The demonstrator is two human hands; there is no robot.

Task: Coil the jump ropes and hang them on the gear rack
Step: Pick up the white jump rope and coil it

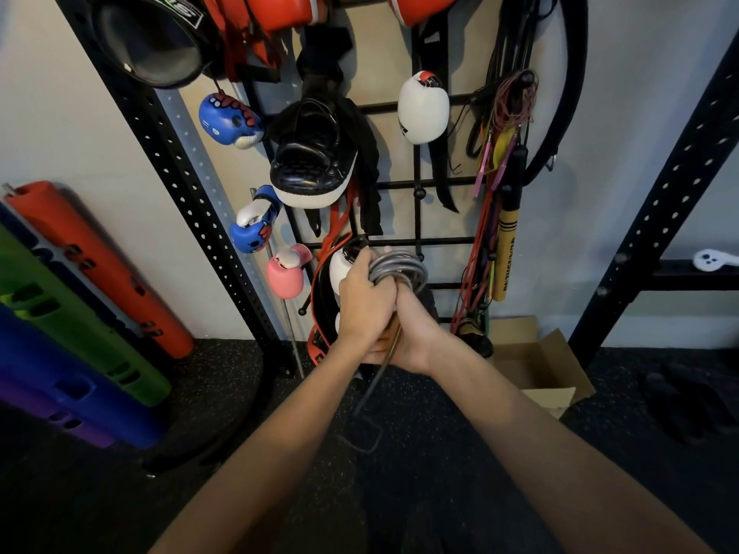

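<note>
Grey jump rope: mostly coiled, held just in front of the gear rack. Left grip is curled round the loops. Right grip, touching it, is closed on the rope beneath. A loose tail trails below both grips, uncoiled. Hanging not yet done.

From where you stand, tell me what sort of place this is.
Likely a boxing gym's storage corner: boxing gloves and jump ropes hang on a wire gear rack, above speckled dark flooring.
</note>
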